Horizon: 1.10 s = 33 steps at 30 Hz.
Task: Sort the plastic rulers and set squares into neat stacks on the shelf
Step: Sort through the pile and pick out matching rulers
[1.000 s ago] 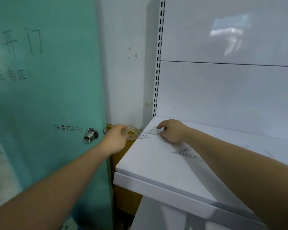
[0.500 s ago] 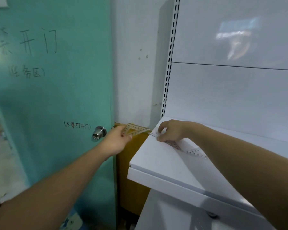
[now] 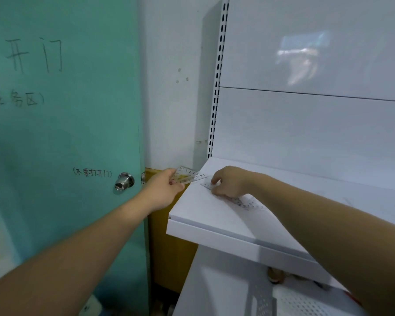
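The thumb and forefinger of the left hand (image 3: 165, 187) are closed narrowly on a small bundle of clear rulers (image 3: 188, 174), pinching it at one end only. The plastic is see-through and overlapping, so I cannot say how many pieces are in that pinch. The free end reaches toward the shelf (image 3: 214, 217), but most of the bundle hangs off its left edge, over the gap in front of the yellow panel (image 3: 169, 238).

That is the main risk. Smooth pieces held by one end can fan apart or slide out, and a loose one would likely fall into that gap beside the door (image 3: 66, 122).

The right hand (image 3: 229, 182) has its fingertips (image 3: 214, 180) curled down on the near end of a set square (image 3: 243, 201), which lies flat on the shelf and runs back under the wrist. The grip sits at one end, so a push could swing the far end round and skew the stack.

Clear plastic on white also hides its own edges, so a stack that seems square may be misaligned. The forearm could drag the piece as well.
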### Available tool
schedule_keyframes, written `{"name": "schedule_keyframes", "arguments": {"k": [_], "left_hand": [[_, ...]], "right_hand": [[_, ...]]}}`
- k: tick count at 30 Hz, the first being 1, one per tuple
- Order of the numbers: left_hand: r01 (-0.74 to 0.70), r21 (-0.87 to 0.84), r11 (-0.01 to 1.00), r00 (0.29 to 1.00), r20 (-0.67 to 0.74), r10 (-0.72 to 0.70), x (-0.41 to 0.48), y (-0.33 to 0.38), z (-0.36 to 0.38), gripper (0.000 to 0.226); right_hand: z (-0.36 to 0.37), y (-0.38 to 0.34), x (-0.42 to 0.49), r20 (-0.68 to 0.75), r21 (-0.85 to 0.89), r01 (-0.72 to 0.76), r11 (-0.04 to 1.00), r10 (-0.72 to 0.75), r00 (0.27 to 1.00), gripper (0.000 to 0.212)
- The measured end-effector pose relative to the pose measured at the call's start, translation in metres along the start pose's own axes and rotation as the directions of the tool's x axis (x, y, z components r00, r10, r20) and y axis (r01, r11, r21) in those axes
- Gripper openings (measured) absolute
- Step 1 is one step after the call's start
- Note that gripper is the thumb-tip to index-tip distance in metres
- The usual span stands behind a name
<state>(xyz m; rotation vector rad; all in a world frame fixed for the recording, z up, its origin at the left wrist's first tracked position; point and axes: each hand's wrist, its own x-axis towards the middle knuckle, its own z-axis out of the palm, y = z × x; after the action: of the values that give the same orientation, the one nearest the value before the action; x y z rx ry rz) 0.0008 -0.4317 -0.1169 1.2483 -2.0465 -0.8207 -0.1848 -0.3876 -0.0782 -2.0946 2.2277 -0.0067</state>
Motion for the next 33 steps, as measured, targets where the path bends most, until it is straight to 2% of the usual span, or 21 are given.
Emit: {"name": "schedule_keyframes", "arguments": {"k": [5, 7, 9, 11, 14, 17, 20, 26, 29, 33], "left_hand": [[0.037, -0.028, 0.999, 0.999, -0.008, -0.037, -0.006, -0.008, -0.005, 0.052], [0.051, -0.023, 0.998, 0.999, 0.0, -0.051, -0.009, -0.007, -0.005, 0.052], [0.046, 0.011, 0.999, 0.999, -0.013, -0.046, -0.013, -0.002, -0.003, 0.049], [0.045, 0.031, 0.999, 0.998, -0.048, -0.043, -0.022, 0.002, -0.002, 0.047], [0.021, 0.023, 1.0, 0.996, -0.087, -0.019, -0.04, 0.005, -0.002, 0.04], [0.006, 0.027, 1.0, 0.992, -0.129, -0.002, -0.06, 0.009, -0.004, 0.035], [0.021, 0.027, 0.999, 0.984, -0.178, -0.016, -0.079, 0.014, -0.004, 0.036], [0.043, 0.047, 0.998, 0.954, -0.3, -0.027, -0.121, 0.035, 0.007, 0.037], [0.011, 0.086, 0.996, 0.955, -0.295, 0.015, -0.141, 0.058, 0.024, 0.047], [-0.129, 0.127, 0.983, 0.975, -0.164, 0.149, -0.159, 0.1, 0.066, 0.058]], "right_hand": [[0.01, -0.008, -0.024, 0.009, 0.025, 0.058, 0.998, -0.058, 0.998, 0.047], [0.014, -0.015, -0.037, 0.018, 0.023, 0.051, 0.998, -0.051, 0.999, 0.061], [0.017, -0.025, -0.051, 0.039, -0.071, 0.077, 0.994, -0.075, 0.996, 0.076], [0.021, -0.032, -0.064, 0.037, -0.136, 0.12, 0.983, -0.116, 0.993, 0.083], [0.03, -0.033, -0.082, -0.03, -0.13, 0.2, 0.971, -0.206, 0.978, 0.074], [0.04, -0.032, -0.096, -0.162, -0.1, 0.282, 0.954, -0.296, 0.941, 0.053], [0.046, -0.027, -0.11, -0.277, -0.14, 0.339, 0.93, -0.366, 0.888, 0.035], [0.023, -0.001, -0.163, -0.459, -0.204, 0.329, 0.922, -0.387, 0.8, 0.039], [0.015, 0.028, -0.187, -0.42, -0.176, 0.299, 0.938, -0.346, 0.839, 0.046], [0.016, 0.086, -0.224, -0.386, -0.055, 0.171, 0.984, -0.178, 0.905, 0.056]]}}
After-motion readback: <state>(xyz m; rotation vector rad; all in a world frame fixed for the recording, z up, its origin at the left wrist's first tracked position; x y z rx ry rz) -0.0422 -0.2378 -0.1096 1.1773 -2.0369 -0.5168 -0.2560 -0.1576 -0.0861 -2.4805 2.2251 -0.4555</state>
